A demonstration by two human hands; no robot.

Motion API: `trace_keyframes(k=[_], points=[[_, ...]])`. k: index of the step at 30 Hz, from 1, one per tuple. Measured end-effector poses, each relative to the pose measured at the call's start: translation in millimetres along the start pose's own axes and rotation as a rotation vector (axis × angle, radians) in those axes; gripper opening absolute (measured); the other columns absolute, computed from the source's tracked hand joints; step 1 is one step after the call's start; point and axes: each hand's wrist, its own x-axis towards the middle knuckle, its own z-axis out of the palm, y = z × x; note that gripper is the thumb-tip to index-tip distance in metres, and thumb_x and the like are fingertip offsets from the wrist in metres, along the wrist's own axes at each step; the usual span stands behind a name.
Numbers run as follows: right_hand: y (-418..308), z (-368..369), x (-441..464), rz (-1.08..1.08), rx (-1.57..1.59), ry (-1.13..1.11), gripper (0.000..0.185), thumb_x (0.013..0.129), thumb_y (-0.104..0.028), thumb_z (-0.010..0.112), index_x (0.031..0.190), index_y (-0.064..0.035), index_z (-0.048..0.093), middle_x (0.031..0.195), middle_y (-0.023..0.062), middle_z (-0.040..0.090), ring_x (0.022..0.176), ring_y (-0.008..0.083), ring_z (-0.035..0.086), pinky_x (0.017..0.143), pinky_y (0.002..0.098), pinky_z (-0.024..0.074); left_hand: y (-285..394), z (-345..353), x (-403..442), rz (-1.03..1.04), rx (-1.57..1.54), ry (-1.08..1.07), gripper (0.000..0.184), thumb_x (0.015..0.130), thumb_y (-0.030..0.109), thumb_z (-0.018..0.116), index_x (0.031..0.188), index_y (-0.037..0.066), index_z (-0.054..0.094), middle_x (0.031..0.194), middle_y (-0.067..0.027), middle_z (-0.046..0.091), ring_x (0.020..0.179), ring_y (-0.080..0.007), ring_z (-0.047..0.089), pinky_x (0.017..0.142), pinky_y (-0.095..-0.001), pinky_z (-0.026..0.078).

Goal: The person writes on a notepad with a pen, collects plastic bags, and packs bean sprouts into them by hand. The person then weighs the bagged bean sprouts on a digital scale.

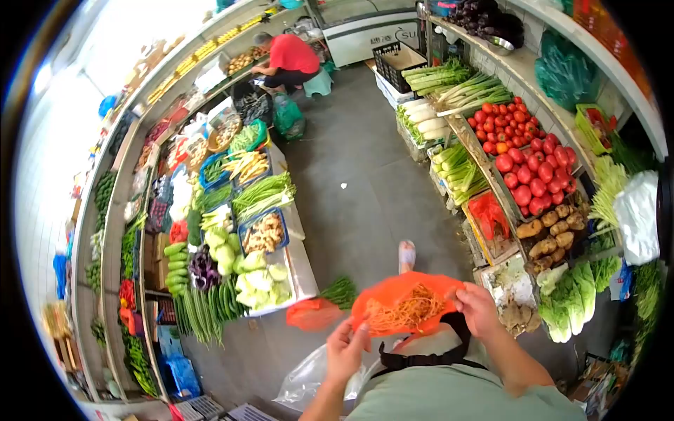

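My left hand (345, 349) pinches the near left edge of an orange-red plastic bag (373, 291). My right hand (479, 309) grips the bag's right edge, so it is spread open at waist height in front of me. Inside lies a tangle of thin orange strands (414, 312), whose kind I cannot make out for certain. A second orange-red bag (314, 313) rests on the floor to the left, beside a bunch of thin green stalks (340, 291). A clear plastic bag (307, 379) lies below my left hand.
Left, a sloping stall (298, 242) bears cucumbers, eggplants, ginger and greens. On the right, shelves carry tomatoes (537, 172), potatoes (554, 235), radishes (425, 119) and lettuce (569, 302). A person in a red shirt (291, 55) sits at the back, near a green bag (288, 116).
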Motion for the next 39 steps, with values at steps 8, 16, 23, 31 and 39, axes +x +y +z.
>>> trace_keyframes(k=[8,16,23,31,39], points=[[-144,145,385,0.068,-0.233,-0.247,0.024,0.094,-0.017,0.059,0.106,0.0011,0.068,0.100,0.0014,0.068,0.080,0.0074,0.049,0.075,0.0227,0.0403,164,-14,306,0.003,-0.081,0.280,0.026,0.101,0.016,0.064,0.118,-0.003,0.068,0.067,0.0025,0.058,0.055,-0.0054,0.051,0.052,-0.0213,0.037],[-209,274,676,0.093,-0.444,-0.324,0.022,0.096,-0.021,0.064,0.099,-0.0011,0.071,0.090,0.0015,0.068,0.081,0.0079,0.056,0.075,0.0255,0.0440,263,-56,576,0.103,-0.255,0.354,0.027,0.105,0.020,0.060,0.115,-0.004,0.067,0.074,0.0002,0.060,0.059,-0.0070,0.054,0.058,-0.0219,0.044],[-230,381,956,0.120,-0.547,-0.073,0.020,0.097,-0.018,0.062,0.091,-0.0006,0.071,0.082,0.0018,0.067,0.071,0.0085,0.054,0.069,0.0249,0.0430,367,-136,856,-0.137,-0.337,0.230,0.027,0.103,0.025,0.064,0.112,0.000,0.070,0.073,0.0067,0.057,0.058,-0.0015,0.044,0.052,-0.0194,0.033],[-275,504,1286,0.071,-0.605,-0.156,0.027,0.100,-0.022,0.063,0.084,-0.0015,0.068,0.076,0.0017,0.065,0.063,0.0071,0.053,0.061,0.0239,0.0431,529,-190,1094,-0.066,-0.456,0.343,0.044,0.098,0.016,0.069,0.138,0.001,0.058,0.078,0.0061,0.060,0.063,-0.0018,0.049,0.054,-0.0182,0.036],[-261,709,1551,0.300,-0.718,-0.544,0.037,0.102,-0.032,0.062,0.082,-0.0015,0.069,0.073,0.0018,0.065,0.061,0.0086,0.058,0.058,0.0257,0.0472,612,-260,1278,0.014,-0.562,0.597,0.067,0.088,0.006,0.068,0.149,-0.004,0.042,0.072,0.0013,0.057,0.056,-0.0068,0.050,0.054,-0.0203,0.038]])
